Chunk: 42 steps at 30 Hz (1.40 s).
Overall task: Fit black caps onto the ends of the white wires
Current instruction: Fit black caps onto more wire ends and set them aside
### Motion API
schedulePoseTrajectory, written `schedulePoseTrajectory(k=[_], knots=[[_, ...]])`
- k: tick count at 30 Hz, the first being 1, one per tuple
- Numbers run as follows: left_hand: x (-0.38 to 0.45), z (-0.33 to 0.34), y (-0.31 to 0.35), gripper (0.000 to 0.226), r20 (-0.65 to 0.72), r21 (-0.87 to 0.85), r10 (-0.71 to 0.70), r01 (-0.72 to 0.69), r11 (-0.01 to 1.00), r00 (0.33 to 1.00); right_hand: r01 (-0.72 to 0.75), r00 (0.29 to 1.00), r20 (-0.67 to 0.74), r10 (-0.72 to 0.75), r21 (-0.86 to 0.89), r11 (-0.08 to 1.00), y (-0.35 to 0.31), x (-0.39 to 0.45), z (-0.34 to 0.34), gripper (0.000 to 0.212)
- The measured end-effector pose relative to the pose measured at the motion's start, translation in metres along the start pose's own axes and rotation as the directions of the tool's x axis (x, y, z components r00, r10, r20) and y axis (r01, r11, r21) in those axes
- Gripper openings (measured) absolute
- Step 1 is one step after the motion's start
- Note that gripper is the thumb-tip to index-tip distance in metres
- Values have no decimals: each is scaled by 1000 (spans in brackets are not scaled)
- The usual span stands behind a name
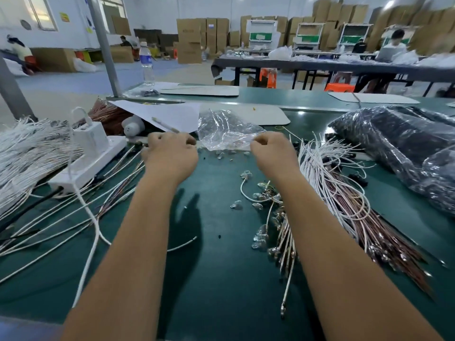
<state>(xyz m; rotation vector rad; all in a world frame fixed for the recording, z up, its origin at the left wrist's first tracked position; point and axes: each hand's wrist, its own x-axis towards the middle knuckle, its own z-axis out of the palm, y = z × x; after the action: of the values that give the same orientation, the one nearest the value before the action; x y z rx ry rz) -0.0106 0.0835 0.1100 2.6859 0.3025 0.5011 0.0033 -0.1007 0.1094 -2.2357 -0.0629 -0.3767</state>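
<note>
Both hands, left (170, 153) and right (273, 153), grip the clear plastic bag's (226, 130) near edge (fingers curled) above the green table (221, 267).

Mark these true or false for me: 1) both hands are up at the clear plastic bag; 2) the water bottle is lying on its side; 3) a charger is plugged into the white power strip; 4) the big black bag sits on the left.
1) True: the left hand and right hand are curled at the clear plastic bag.
2) False: the water bottle stands upright.
3) True: a white charger sits in the power strip.
4) False: the black bag lies on the right.
</note>
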Motion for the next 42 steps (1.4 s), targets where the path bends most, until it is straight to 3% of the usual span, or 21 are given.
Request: schedulePoseTrajectory(k=[2, 4, 8, 12, 13, 16, 17, 20, 23, 28, 30, 32, 35, 38, 42], knots=[[-4, 23, 29, 31, -5, -217, 94, -93, 972, 996, -116, 982, -167, 84, -189, 975, 25, 1, -20, 17], [-9, 48, 57, 33, 55, -397, 118, -87, 914, 991, -233, 961, -225, 160, -350, 907, 47, 0, -34, 19], [-18, 89, 87, 38, 163, -355, 78, -15, 935, 984, -278, 960, -132, 248, -585, 762, 70, -6, -40, 35], [-13, 98, 86, 30, 223, -438, 25, 77, 896, 975, -202, 979, -143, 144, -627, 752, 73, -8, -35, 12], [-12, 96, 84, 28, 220, -527, 15, 106, 843, 975, -189, 982, -144, 125, -623, 759, 72, -9, -35, 4], [-15, 90, 81, 30, 225, -797, 38, 161, 583, 974, -164, 986, -133, 103, -624, 764, 70, -9, -35, 25], [-17, 89, 82, 29, 229, -823, 53, 165, 544, 972, -160, 986, -129, 101, -624, 765, 70, -10, -36, 27], [-28, 90, 93, 24, 208, -831, 140, 99, 548, 968, -177, 982, -155, 107, -566, 805, 74, -8, -37, 24], [-36, 90, 104, 28, 90, -836, 260, -68, 544, 961, -166, 965, -257, 49, -456, 874, 77, -10, -40, 13], [-30, 87, 93, 58, -208, -497, 342, -400, 770, 916, 154, 900, -346, -264, -316, 936, 70, -11, -40, 13], [-28, 85, 90, 54, -259, -404, 393, -468, 786, 882, 309, 872, -303, -385, -269, 912, 63, -15, -36, 12], [-26, 84, 88, 35, -309, -392, 411, -509, 766, 858, 388, 831, -306, -464, -279, 878, 60, -18, -33, 11], [-22, 84, 83, 26, -303, -420, 391, -491, 763, 869, 327, 798, -421, -430, -298, 897, 63, -16, -38, 10], [-20, 84, 75, 23, -240, -508, 366, -438, 742, 899, 149, 776, -571, -267, -246, 958, 71, -12, -49, 12], [-19, 85, 71, 14, -190, -604, 373, -408, 685, 908, -51, 756, -650, -79, -179, 982, 79, -10, -56, 15]])
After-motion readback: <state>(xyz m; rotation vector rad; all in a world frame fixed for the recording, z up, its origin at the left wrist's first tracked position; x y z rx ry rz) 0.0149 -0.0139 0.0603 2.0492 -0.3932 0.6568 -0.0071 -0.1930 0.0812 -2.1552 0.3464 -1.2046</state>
